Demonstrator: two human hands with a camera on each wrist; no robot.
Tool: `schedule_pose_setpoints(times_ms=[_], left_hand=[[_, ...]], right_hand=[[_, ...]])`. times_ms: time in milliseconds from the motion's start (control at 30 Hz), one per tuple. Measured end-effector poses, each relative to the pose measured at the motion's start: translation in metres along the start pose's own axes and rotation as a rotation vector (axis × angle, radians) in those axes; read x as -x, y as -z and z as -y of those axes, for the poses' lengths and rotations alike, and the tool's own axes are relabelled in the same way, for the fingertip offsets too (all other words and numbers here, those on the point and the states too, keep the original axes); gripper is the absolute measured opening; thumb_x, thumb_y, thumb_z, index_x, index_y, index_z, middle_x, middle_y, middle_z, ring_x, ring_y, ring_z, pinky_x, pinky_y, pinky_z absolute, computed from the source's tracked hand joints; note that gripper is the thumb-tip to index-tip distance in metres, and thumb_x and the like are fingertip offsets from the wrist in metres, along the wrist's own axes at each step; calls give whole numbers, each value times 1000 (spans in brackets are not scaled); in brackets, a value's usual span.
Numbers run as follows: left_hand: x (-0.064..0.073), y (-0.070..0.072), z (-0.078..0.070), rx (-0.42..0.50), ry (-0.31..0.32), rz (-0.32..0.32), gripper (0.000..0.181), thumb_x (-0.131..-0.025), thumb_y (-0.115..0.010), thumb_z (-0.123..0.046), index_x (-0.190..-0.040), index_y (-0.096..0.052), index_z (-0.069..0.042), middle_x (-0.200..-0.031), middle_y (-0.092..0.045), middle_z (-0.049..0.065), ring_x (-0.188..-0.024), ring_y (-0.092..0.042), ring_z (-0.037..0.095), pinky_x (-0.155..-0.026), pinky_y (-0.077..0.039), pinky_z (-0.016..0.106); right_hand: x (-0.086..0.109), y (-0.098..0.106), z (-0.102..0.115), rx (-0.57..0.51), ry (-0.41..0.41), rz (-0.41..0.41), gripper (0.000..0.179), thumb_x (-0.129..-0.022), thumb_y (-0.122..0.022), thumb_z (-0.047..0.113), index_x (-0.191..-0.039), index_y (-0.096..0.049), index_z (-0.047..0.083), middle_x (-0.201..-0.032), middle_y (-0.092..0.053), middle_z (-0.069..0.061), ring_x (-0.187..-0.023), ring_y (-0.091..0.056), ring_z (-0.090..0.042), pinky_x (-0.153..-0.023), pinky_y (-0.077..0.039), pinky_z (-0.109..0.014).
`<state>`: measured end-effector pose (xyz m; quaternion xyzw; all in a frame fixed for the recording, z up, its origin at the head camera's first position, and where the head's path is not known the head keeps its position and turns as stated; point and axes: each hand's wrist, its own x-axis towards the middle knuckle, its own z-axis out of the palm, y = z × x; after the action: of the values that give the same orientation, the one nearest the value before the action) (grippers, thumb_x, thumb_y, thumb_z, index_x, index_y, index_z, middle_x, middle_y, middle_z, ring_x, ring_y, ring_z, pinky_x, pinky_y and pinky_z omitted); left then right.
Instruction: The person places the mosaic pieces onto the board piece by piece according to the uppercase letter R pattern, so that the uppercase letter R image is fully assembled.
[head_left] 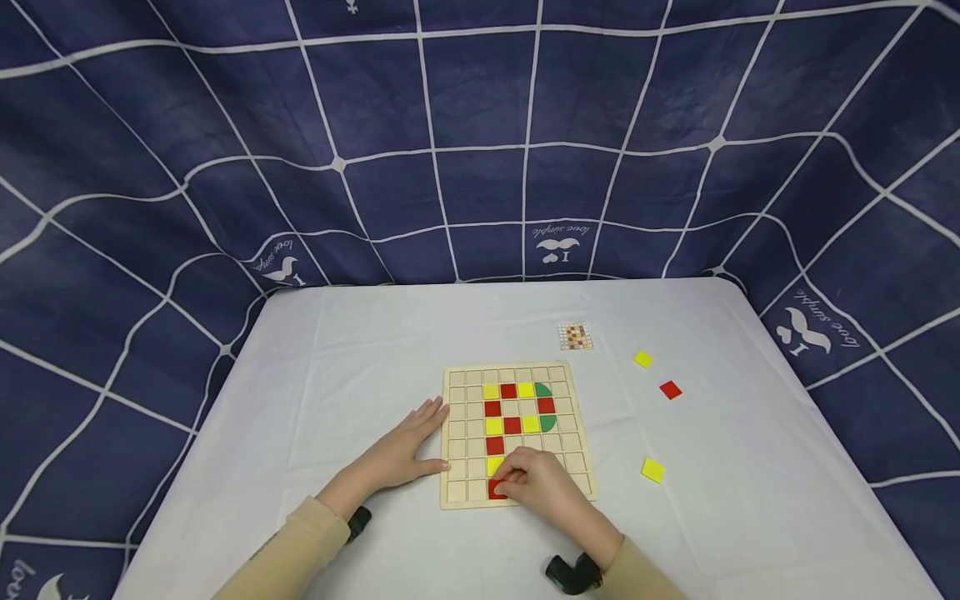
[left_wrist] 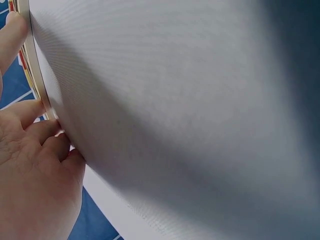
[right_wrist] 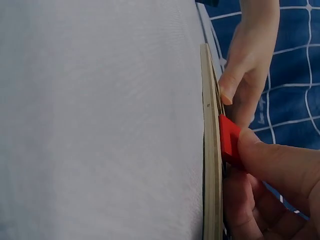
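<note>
A wooden grid board (head_left: pixel 453 492) lies on the table, with red, yellow and green tiles set in several of its cells. At its left edge my left hand (head_left: pixel 401 450) rests with fingers spread, the fingertips and thumb touching the rim. My right hand (head_left: pixel 543 483) is over the lower part of the board and pinches a red square tile (head_left: pixel 495 490) at the bottom row. In the right wrist view the thumb lies on the red tile (right_wrist: pixel 230 140), which sits tilted at the board's edge (right_wrist: pixel 211 150). A yellow tile (head_left: pixel 495 465) lies in the cell just above it.
A small printed pattern card (head_left: pixel 575 336) lies behind the board. Loose to the right are a yellow tile (head_left: pixel 642 359), a red tile (head_left: pixel 671 390) and another yellow tile (head_left: pixel 653 470). A white cloth (head_left: pixel 360 350) covers the table, and blue checked curtains (head_left: pixel 480 100) surround it.
</note>
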<state>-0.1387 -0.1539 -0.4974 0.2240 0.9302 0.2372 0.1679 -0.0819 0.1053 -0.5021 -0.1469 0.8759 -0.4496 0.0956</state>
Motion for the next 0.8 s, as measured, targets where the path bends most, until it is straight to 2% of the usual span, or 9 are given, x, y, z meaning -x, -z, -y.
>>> schedule_pose_setpoints(times_ms=[533,667,800], left_hand=[[0,-1,1,-9,4,2,93,-84,-75,-46,-156,-28,-11,-165,-18,7,-154,-13,25,-125,-18,44],[0,-1,1,-5,3,0,92,-84,-75,-45,-156,-29,-10,-165,-19,8,-154,-14,26,-125,-18,45],[0,-1,0,-9,9,0,92,-83,-75,-45,-156,-29,-11,-165,-19,7,-154,-14,25,-125,-19,44]], right_hand=[[1,0,3,127,70,-42,12,-77,-82,5,-78,-74,14,-77,-56,10,-65,-47,4,-56,-46,-14],[2,9,2,109,39,-57,12,-79,-82,7,-82,-73,14,-78,-57,10,-67,-49,2,-58,-48,-14],[2,30,-3,46,-43,-106,11,-81,-80,9,-88,-73,14,-81,-60,8,-70,-54,-4,-62,-52,-16]])
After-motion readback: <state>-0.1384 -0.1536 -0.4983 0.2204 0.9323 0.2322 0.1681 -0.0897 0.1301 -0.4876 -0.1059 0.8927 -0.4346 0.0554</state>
